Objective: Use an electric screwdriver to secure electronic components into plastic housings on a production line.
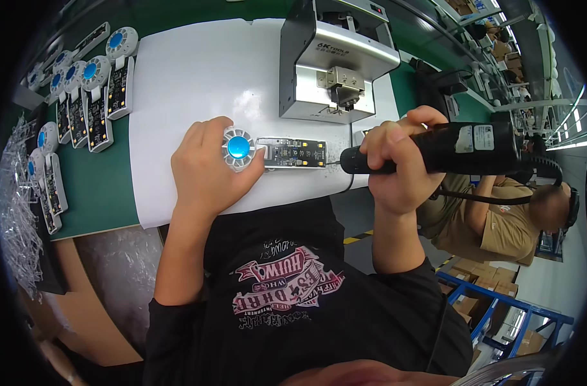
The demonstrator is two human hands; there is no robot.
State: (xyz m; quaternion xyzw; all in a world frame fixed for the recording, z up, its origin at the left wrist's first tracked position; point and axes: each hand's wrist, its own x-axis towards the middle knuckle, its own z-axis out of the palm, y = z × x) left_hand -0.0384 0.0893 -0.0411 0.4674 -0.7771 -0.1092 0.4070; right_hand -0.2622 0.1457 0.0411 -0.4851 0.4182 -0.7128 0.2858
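My left hand (207, 161) grips the round white, ribbed head with a blue centre (238, 147) of a small device. The device's narrow body, with a dark circuit board (300, 153) exposed, lies flat on the white sheet and points right. In my right hand (403, 157) is a black electric screwdriver (460, 148), held level, its cord leaving the rear end. The thin bit reaches left to the board's right end; whether it sits in a screw is too small to tell.
A grey and black screw feeder machine (338, 64) stands behind the device on the white sheet (190, 71). Several similar devices (99, 106) lie at the left on the green table (107, 193), beside clear plastic bags (17, 212). A person (499, 215) sits at the right.
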